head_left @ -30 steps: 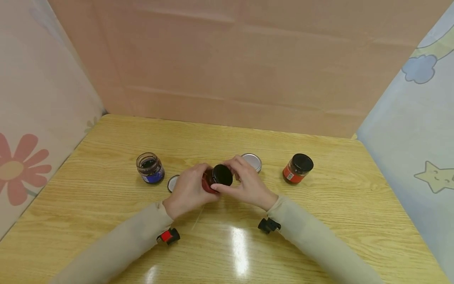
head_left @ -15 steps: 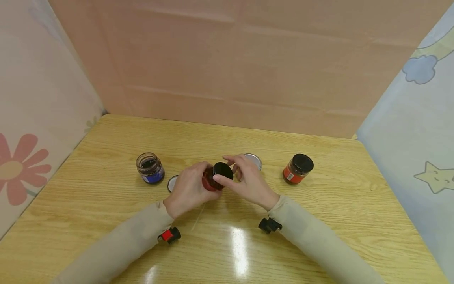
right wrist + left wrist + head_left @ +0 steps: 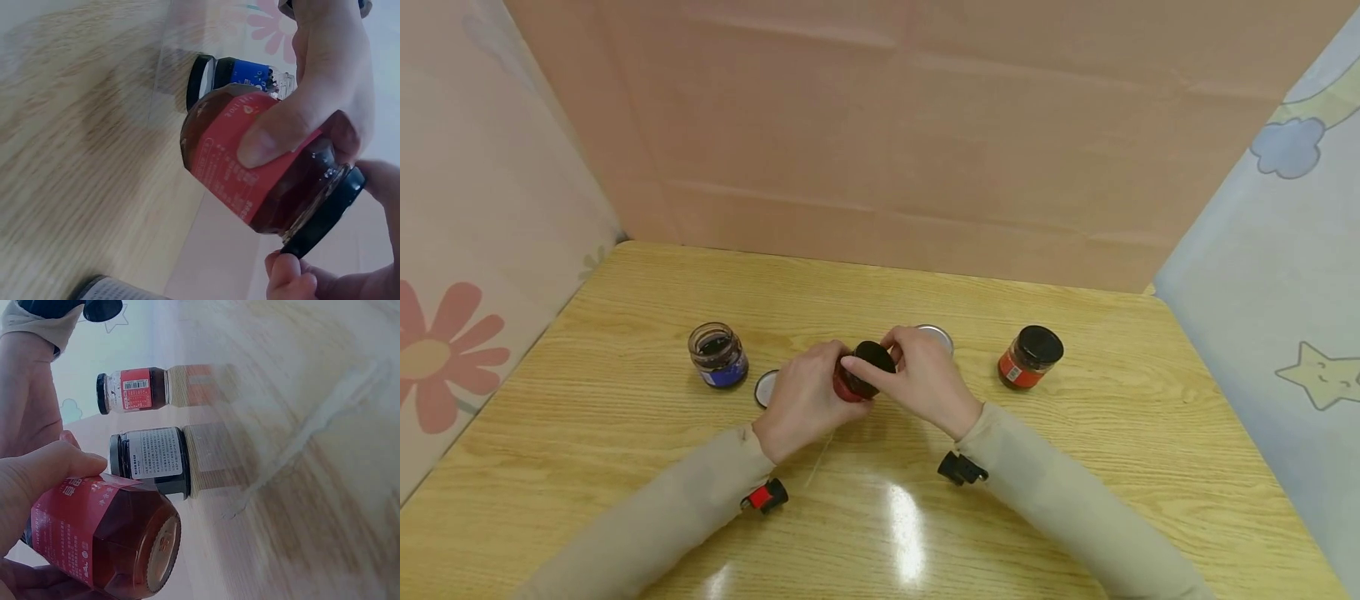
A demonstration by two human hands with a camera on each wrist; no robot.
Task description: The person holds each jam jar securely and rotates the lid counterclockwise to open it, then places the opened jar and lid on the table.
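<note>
Nearest, two beige cloth sleeves (image 3: 692, 475) reach in over a wood-grain table (image 3: 1075, 500), a small black camera (image 3: 962, 468) on the right wrist and one with a bright red patch on the left. The person's left hand (image 3: 805, 396) is wrapped round the held jar (image 3: 131, 534), its thumb pressed on the red label (image 3: 228, 169). The right hand (image 3: 928, 379) pinches the black lid (image 3: 328, 212), thumb on one side and fingers on the other. The held jar is between the two hands, tilted and raised off the table near the middle, with the lid on it. Its glass is faceted and smooth, brown-amber below the label, with a raised mark on the round base. Pale characters and small lines of print run over the label, too small to read for certain.

Just beside the left hand, a loose lid (image 3: 765, 388) lies flat, white inside a dark rim. Left of it stands a clear glass jar with a blue label (image 3: 718, 358), open, its contents dark. Behind the right hand, partly hidden, is a jar with a white label (image 3: 155, 453) packed with tiny print. Farther right, well apart, stands a jar with a red label (image 3: 1030, 358), upright, with a barcode and a black top. Beyond the table hangs a creased pinkish-tan sheet (image 3: 880, 142), between a left wall with a pink flower (image 3: 430, 358) and a right wall with a blue cloud (image 3: 1288, 146) and a yellow star (image 3: 1326, 373)
</note>
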